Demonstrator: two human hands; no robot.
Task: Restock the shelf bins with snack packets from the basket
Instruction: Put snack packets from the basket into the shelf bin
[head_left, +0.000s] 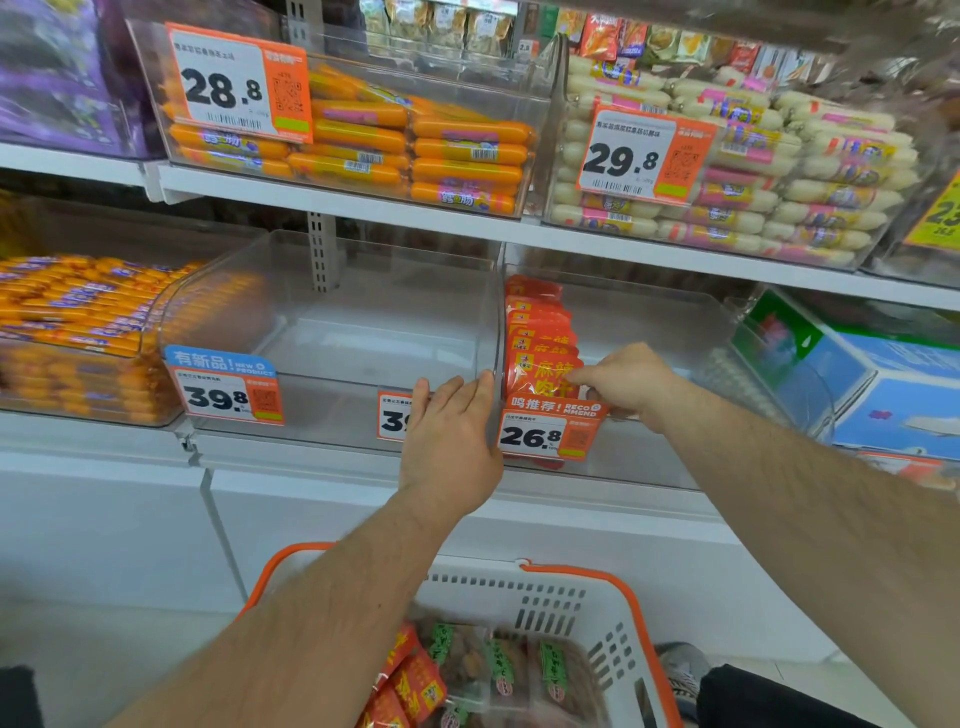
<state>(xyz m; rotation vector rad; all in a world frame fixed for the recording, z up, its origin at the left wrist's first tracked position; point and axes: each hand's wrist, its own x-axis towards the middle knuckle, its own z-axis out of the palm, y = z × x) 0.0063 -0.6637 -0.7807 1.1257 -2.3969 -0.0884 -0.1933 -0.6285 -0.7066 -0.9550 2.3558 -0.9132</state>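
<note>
With the left hand (447, 447) flat, fingers straight, steadying the bin divider (497, 332), the right hand (623, 382) pinches the front red snack packet (540, 371); seat it upright against the row behind the fingertips.

right hand (626, 379) pinching red packets (540, 353), basket (613, 618) below

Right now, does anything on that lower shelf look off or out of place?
Nothing is spilled or damaged. The middle clear bin is empty despite its 39.8 price tags, and the red packets fill only the left side of the 26.8 bin.
</note>
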